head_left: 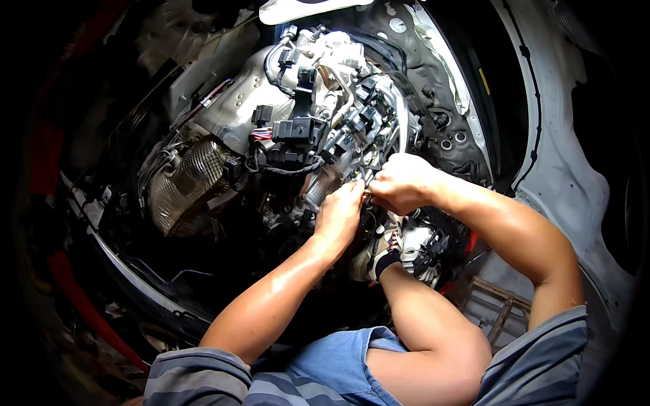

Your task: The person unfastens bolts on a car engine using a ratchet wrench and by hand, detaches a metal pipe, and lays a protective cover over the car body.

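Note:
My left hand (340, 211) and my right hand (405, 183) meet at the near right side of a car engine (336, 49). The fingers of both are closed, the right in a fist, around something small that I cannot make out. Just beyond them a row of black parts with wiring (365, 115) runs along the engine's top. A pale strap or hose (403, 125) comes down to my right hand. Farther left on the engine are a black electrical connector block (296, 130) and a plug with coloured wires (261, 134).
A dimpled metal heat shield (193, 186) covers the engine's left side. My shoe (380, 249) rests inside the bay, close below my hands. On the right stands the grey body panel (569, 169); a red edge (91, 314) curves along the left. Dark gaps surround the engine.

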The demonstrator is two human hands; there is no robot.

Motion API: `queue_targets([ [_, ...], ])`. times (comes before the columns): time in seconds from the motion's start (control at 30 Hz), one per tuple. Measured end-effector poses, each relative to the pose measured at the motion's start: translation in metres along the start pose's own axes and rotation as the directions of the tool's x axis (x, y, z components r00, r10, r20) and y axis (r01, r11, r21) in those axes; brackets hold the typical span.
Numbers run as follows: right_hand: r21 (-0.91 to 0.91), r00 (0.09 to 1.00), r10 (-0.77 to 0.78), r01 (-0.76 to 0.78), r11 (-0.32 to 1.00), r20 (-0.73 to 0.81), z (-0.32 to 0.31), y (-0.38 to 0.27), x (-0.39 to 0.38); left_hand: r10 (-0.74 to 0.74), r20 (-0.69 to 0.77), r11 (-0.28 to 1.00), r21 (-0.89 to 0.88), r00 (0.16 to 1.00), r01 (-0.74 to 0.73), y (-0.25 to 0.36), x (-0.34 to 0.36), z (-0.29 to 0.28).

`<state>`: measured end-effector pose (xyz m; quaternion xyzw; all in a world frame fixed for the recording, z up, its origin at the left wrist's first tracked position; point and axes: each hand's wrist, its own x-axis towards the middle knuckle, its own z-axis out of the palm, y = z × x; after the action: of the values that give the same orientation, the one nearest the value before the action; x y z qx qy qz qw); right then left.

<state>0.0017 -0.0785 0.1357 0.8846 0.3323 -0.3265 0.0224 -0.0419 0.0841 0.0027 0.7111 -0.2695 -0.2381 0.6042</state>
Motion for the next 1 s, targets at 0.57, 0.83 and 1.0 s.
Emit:
queue_targets([
  [0.57,0.019,0.953,0.303,-0.304,0.953,0.026,-0.016,-0.040,0.012,-0.241,0.050,0.957,-0.151,0.969,0.246,0.018,-0.039,-0.029],
  [0.83,0.405,0.735,0.621,-0.673,0.619,0.273,-0.008,-0.041,0.013,-0.288,0.049,0.940,-0.177,0.956,0.292,0.032,-0.068,-0.030],
  [1.0,0.054,0.945,0.322,-0.325,0.944,0.063,-0.011,-0.031,0.011,-0.202,0.035,0.975,-0.086,0.979,0.204,0.042,-0.084,-0.036],
])
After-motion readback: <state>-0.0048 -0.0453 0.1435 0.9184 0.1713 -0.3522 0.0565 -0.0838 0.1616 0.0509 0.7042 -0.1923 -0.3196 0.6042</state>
